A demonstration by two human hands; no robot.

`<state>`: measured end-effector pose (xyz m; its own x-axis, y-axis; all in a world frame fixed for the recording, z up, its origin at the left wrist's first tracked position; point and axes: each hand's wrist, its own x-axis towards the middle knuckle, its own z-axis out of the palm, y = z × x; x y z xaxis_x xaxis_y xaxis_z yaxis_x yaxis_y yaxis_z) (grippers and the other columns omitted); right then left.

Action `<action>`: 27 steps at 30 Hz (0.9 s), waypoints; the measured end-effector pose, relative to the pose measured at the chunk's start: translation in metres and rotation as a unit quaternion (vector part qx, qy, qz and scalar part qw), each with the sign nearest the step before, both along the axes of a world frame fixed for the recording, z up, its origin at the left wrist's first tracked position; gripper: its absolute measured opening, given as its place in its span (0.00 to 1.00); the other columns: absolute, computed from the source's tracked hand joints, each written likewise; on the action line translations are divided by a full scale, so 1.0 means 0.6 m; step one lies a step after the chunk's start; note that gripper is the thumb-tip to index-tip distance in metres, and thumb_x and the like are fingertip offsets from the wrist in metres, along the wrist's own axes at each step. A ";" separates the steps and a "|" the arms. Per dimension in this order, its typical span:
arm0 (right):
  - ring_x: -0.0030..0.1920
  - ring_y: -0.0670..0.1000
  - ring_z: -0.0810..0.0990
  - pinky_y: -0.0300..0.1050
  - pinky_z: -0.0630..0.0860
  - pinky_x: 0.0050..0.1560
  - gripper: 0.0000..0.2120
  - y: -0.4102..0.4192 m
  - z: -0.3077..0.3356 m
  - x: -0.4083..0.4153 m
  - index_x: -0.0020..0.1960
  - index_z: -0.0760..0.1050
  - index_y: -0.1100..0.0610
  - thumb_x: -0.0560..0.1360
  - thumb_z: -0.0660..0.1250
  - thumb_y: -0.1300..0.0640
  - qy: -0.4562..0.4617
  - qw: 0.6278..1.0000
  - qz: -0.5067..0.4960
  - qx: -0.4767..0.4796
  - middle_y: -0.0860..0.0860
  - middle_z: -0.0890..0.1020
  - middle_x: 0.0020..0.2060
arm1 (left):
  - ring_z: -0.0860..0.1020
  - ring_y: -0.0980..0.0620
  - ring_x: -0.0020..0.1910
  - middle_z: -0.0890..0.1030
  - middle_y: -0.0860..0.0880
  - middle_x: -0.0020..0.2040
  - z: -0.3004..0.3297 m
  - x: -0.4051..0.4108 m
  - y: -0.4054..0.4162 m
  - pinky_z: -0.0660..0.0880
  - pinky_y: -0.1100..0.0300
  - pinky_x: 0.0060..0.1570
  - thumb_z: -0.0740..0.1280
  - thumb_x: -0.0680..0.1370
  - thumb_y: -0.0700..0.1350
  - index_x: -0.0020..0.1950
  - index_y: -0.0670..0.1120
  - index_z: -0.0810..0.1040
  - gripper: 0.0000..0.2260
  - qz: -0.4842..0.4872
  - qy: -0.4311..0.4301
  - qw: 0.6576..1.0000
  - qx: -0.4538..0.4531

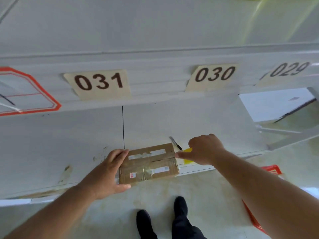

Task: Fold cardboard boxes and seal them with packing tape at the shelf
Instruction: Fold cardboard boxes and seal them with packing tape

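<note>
- Surroundings: white metal shelf with tan paper labels on its upper rail reading "031", "030" and "029"; a red-outlined sticker sits at the left of the same rail.
- A flat white box lies on the shelf at the far right, well apart from the work area.
- A slim utility knife with a grey blade rests on the shelf just beyond the right corner of the parcel, pointing away and to the left.
- A red plastic crate stands on the floor at the right, partly hidden by the right forearm; black shoes show below.
- Task object: small brown cardboard box with clear tape and white label strips, flaps closed, lying flat at the front edge of the shelf, below and between labels 031 and 030. Long axis runs left to right, right end tilted slightly away.
- Left hand: fingers spread over the box's left end, thumb under the near corner, gripping it.
- Right hand: curled, pinching a yellow object at the box's right end (identity not clear; mostly covered by the hand).
</note>
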<state>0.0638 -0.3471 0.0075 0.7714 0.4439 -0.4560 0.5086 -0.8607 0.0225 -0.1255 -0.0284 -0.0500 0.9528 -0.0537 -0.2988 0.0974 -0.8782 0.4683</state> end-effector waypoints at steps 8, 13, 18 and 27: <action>0.39 0.48 0.78 0.48 0.66 0.45 0.39 0.000 -0.036 0.012 0.36 0.73 0.52 0.66 0.54 0.15 0.030 0.998 -0.046 0.006 0.47 0.81 0.34 | 0.70 0.59 0.68 0.48 0.62 0.78 0.005 0.008 -0.005 0.73 0.61 0.66 0.74 0.68 0.70 0.84 0.58 0.42 0.56 -0.006 0.028 1.000 0.007; 0.40 0.47 0.78 0.48 0.67 0.44 0.41 0.004 -0.043 0.021 0.38 0.75 0.53 0.65 0.54 0.14 0.032 0.999 -0.034 -0.002 0.46 0.82 0.33 | 0.69 0.60 0.70 0.57 0.63 0.78 0.006 0.014 -0.008 0.71 0.55 0.70 0.64 0.78 0.68 0.82 0.60 0.54 0.36 0.074 0.052 0.993 -0.071; 0.42 0.47 0.79 0.47 0.67 0.42 0.44 0.009 -0.054 0.020 0.44 0.79 0.52 0.64 0.51 0.13 0.038 0.998 -0.038 -0.012 0.45 0.82 0.37 | 0.71 0.61 0.65 0.69 0.57 0.73 -0.006 0.003 -0.030 0.70 0.60 0.67 0.60 0.85 0.54 0.78 0.56 0.67 0.20 0.186 0.002 0.973 -0.135; 0.42 0.48 0.80 0.46 0.70 0.40 0.43 0.017 -0.049 0.021 0.42 0.78 0.53 0.63 0.55 0.13 0.096 0.992 -0.077 0.001 0.47 0.82 0.38 | 0.49 0.47 0.84 0.49 0.47 0.85 0.010 0.031 -0.115 0.48 0.46 0.81 0.59 0.84 0.58 0.84 0.48 0.56 0.31 0.073 -0.094 0.989 0.087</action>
